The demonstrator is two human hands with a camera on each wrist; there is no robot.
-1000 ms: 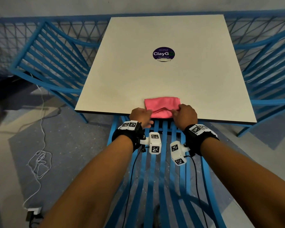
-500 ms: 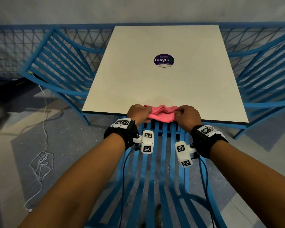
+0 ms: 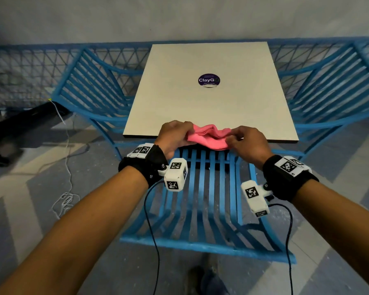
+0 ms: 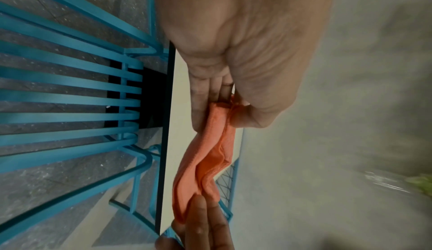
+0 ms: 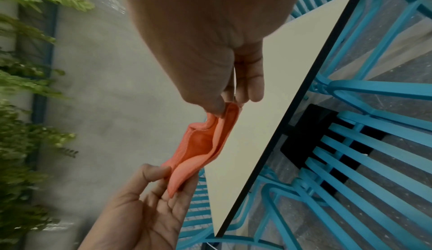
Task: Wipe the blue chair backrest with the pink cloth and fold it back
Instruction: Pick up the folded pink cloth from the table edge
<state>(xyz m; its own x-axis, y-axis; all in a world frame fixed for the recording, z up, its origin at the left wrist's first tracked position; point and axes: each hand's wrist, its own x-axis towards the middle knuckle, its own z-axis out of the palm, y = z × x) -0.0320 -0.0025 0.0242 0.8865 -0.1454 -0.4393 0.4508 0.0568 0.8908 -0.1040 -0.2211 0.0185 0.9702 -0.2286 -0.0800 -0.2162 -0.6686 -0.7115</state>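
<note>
The pink cloth (image 3: 209, 136) hangs folded and slack between my two hands, just above the near edge of the white table (image 3: 211, 103). My left hand (image 3: 175, 135) pinches its left end between thumb and fingers (image 4: 224, 106). My right hand (image 3: 243, 141) pinches the right end (image 5: 224, 106). The cloth (image 4: 205, 161) sags in the middle with its layers parted (image 5: 203, 146). Directly below my wrists stands the blue slatted chair (image 3: 205, 199), its backrest top rail (image 3: 200, 245) nearest me.
Two more blue slatted chairs flank the table, one left (image 3: 90, 86) and one right (image 3: 332, 86). A purple round sticker (image 3: 208, 80) sits mid-table. A white cord (image 3: 66, 188) lies on the floor at left. A blue mesh fence (image 3: 19, 69) runs behind.
Both hands have lifted the cloth off the table edge and drawn it toward me; it went from lying flat to hanging slack between the hands. The view pulled back and up.
</note>
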